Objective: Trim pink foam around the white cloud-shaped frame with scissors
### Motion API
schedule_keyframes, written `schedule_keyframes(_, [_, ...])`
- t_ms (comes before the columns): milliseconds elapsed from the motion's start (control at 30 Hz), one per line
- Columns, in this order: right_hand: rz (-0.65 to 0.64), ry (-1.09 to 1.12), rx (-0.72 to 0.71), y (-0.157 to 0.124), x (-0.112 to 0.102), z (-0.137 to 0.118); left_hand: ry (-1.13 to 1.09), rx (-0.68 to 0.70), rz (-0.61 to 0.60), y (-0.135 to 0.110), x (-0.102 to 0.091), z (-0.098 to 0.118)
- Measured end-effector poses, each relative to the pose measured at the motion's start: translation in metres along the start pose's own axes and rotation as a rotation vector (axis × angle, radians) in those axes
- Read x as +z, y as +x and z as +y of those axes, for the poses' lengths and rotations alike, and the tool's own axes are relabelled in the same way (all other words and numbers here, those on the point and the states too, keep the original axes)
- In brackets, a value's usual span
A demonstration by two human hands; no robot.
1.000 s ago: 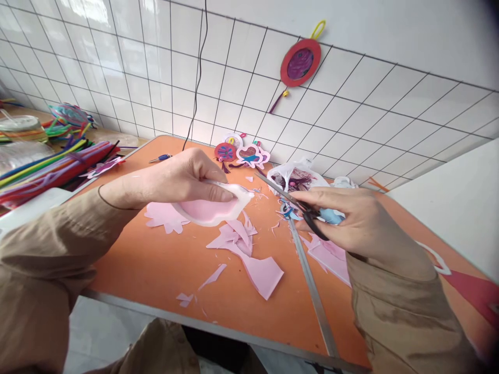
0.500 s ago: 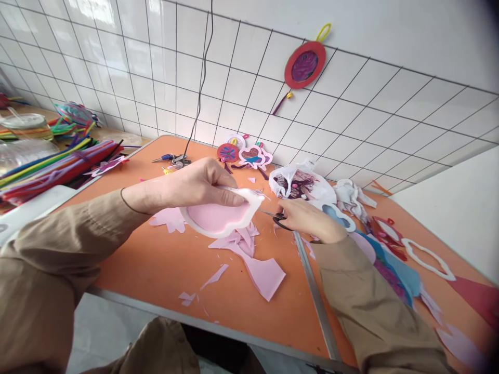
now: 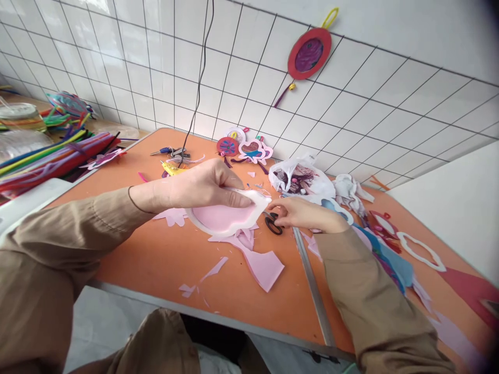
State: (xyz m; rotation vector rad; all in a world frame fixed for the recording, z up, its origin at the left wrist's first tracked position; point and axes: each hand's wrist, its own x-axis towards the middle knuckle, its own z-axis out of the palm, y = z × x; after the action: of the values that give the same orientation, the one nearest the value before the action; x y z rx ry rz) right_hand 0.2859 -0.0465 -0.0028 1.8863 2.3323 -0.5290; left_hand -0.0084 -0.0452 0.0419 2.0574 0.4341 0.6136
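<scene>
Cutout with pink middle and wavy white rim (image 3: 222, 218): in the head view, raised over the orange counter (image 3: 144, 259), between both hands.
Left hand (image 3: 210, 184): pinched on the cutout's upper side, thumb across the rim.
Right hand (image 3: 307, 213): half-curled around the scissors, fingertips just beside the cutout's right corner; cannot tell whether they touch it.
Black-handled metal scissors (image 3: 274, 223): low in the right fingers, finger loops downward, blades mostly hidden.
Tan sleeves (image 3: 78, 228): left forearm reaching in from the left, right forearm slanting up from the lower right.
Counter edges: silver front edge (image 3: 175, 301) towards the body, silver seam strip (image 3: 314, 291) below the right hand.
Room below: angular pink scraps (image 3: 265, 267) between cutout and front edge.
Room behind: white plastic bag (image 3: 323, 182) near the white tiled wall (image 3: 241, 93).
</scene>
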Motion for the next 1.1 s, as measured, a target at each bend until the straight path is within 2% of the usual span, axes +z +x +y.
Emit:
schedule_keyframes(67, [0.141, 0.103, -0.047, -0.011, -0.002, -0.013, 0.023, -0.016, -0.001, 0.0, 0.002, -0.001])
schedule_keyframes(100, [0.367, 0.304, -0.154, -0.017, -0.002, -0.022, 0.033, -0.029, -0.005, 0.0, 0.002, -0.001])
schedule_keyframes(133, [0.508, 0.496, -0.293, -0.024, -0.001, -0.032, 0.042, -0.04, -0.009, 0.0, 0.003, -0.001])
schedule_keyframes(200, [0.578, 0.669, -0.51, -0.037, 0.003, -0.053, 0.059, -0.059, -0.023, 0.0, 0.004, -0.001])
schedule_keyframes(267, [0.651, 0.64, -0.579, -0.048, 0.008, -0.072, 0.08, -0.08, -0.043, 0.0, 0.005, 0.0])
schedule_keyframes(333, [0.739, 0.59, -0.581, -0.054, 0.012, -0.085, 0.093, -0.098, -0.063, 0.0, 0.006, -0.001])
schedule_keyframes(433, [0.773, 0.552, -0.529, -0.057, 0.017, -0.093, 0.087, -0.079, -0.06, 0.001, 0.01, -0.003])
schedule_keyframes(600, [0.812, 0.588, -0.489, -0.056, 0.023, -0.093, 0.077, -0.06, -0.064, 0.001, 0.013, -0.006])
schedule_keyframes(767, [0.816, 0.72, -0.472, -0.057, 0.019, -0.087, 0.024, -0.124, -0.063, 0.001, 0.001, 0.0])
schedule_keyframes(967, [0.94, 0.803, -0.447, -0.057, 0.006, -0.078, -0.044, -0.098, 0.054, 0.003, -0.016, 0.0])
schedule_keyframes(1100, [1.034, 0.869, -0.437, -0.053, 0.001, -0.07, -0.061, -0.099, 0.114, 0.003, -0.017, -0.001])
